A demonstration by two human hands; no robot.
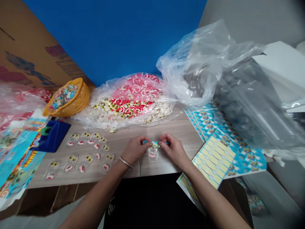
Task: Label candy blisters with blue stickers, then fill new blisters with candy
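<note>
Between my two hands a small blue printed sticker (155, 144) is stretched flat over a clear plastic blister pack (152, 156). A red-and-white mouth-shaped piece shows in the lower part of the pack; its upper part is covered by the sticker. My left hand (137, 148) pinches the sticker's left end between thumb and fingers. The right end is pinched by my right hand (173, 148). Close by on the right lies a yellow backing sheet (214, 156) with peeled label outlines, on top of blue sticker sheets (247, 156).
Several filled clear packs (82, 168) with eye and mouth pieces lie at left. Behind them stand a blue tape dispenser (53, 135) and a yellow basket (73, 109). A bag of red and white pieces (133, 98) is at the back. Clear plastic bags (197, 70) crowd the right.
</note>
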